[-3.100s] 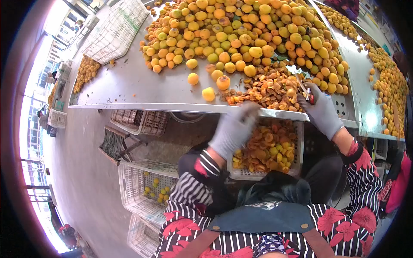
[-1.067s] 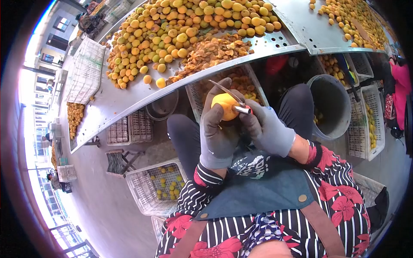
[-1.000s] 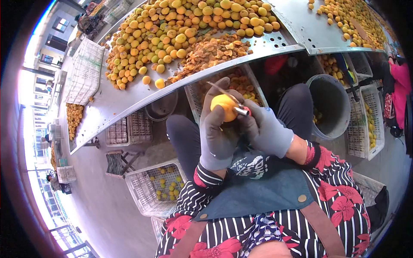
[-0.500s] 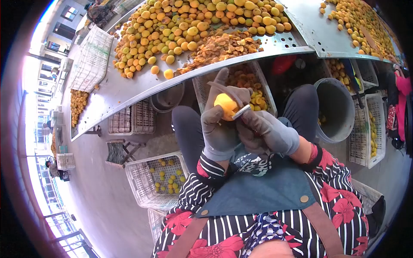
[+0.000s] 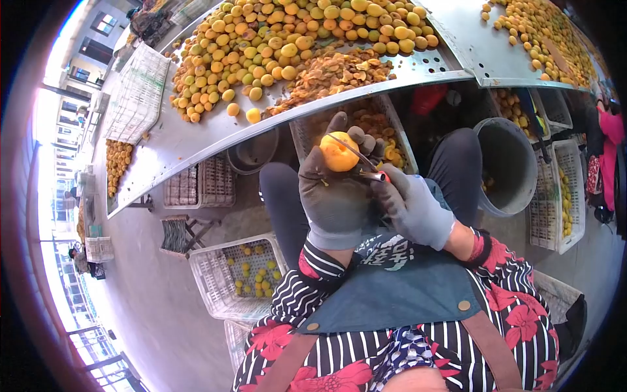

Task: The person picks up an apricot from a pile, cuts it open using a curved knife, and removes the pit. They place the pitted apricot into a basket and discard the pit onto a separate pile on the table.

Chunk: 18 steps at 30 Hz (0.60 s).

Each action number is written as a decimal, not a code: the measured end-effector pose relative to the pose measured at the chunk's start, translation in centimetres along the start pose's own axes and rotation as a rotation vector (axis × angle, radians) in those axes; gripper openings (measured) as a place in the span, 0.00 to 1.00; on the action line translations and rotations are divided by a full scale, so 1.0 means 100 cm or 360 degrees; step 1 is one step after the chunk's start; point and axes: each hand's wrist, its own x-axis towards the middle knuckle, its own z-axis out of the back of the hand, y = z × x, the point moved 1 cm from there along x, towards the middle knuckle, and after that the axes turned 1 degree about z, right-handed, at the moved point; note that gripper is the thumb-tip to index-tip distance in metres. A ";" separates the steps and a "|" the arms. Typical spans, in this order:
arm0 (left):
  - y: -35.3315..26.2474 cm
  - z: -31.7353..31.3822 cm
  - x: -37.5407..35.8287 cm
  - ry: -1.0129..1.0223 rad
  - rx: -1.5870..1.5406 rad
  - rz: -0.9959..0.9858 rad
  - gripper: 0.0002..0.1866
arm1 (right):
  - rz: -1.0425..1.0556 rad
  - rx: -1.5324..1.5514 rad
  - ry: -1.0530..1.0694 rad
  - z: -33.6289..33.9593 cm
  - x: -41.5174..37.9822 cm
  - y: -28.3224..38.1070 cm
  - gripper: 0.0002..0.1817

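Observation:
My left hand point(image 5: 333, 196), in a grey-brown work glove, is closed around an orange-yellow apricot point(image 5: 339, 154), its thumb against the near side. My right hand point(image 5: 415, 206), in a grey glove, is closed on a small knife point(image 5: 375, 176) with a metal collar and a bit of red at the handle. Its thin curved blade lies across the upper right of the apricot. The gloved fingers hide most of the handle. Both hands are above my lap, in front of the table edge. Below them, a crate point(image 5: 400, 124) holds orange fruit pieces.
A metal table point(image 5: 215, 140) bears whole apricots point(image 5: 261, 46) and a heap of cut pieces point(image 5: 339, 70). A grey bucket point(image 5: 506, 166) stands at right. At left are a crate with several fruits point(image 5: 212, 287) and a folding stool point(image 5: 179, 234). Another person point(image 5: 607, 130) is at far right.
The apricot has turned in my left hand and sits slightly higher. My right hand has shifted slightly right and down, and the knife's angle against the fruit has changed.

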 end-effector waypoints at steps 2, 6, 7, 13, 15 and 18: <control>0.001 -0.001 0.000 0.0014 -0.0002 0.0009 0.29 | 0.0017 -0.0032 -0.0018 -0.001 0.000 -0.003 0.14; 0.003 -0.004 -0.002 -0.0035 -0.0057 0.0027 0.28 | 0.0037 -0.0089 -0.0080 -0.003 -0.002 -0.008 0.14; 0.004 -0.004 -0.002 -0.0035 -0.0058 0.0027 0.28 | 0.0036 -0.0089 -0.0080 -0.003 -0.002 -0.008 0.14; 0.010 0.001 -0.003 0.0011 0.0179 -0.0085 0.29 | 0.0012 -0.0346 -0.0101 -0.004 -0.004 -0.009 0.13; 0.011 -0.003 -0.004 -0.0039 0.0221 -0.0087 0.32 | 0.0031 -0.0489 -0.0098 -0.003 -0.004 -0.009 0.12; 0.005 -0.002 -0.005 0.0072 0.0410 0.0010 0.38 | 0.0011 -0.0516 -0.0039 0.001 -0.005 -0.007 0.13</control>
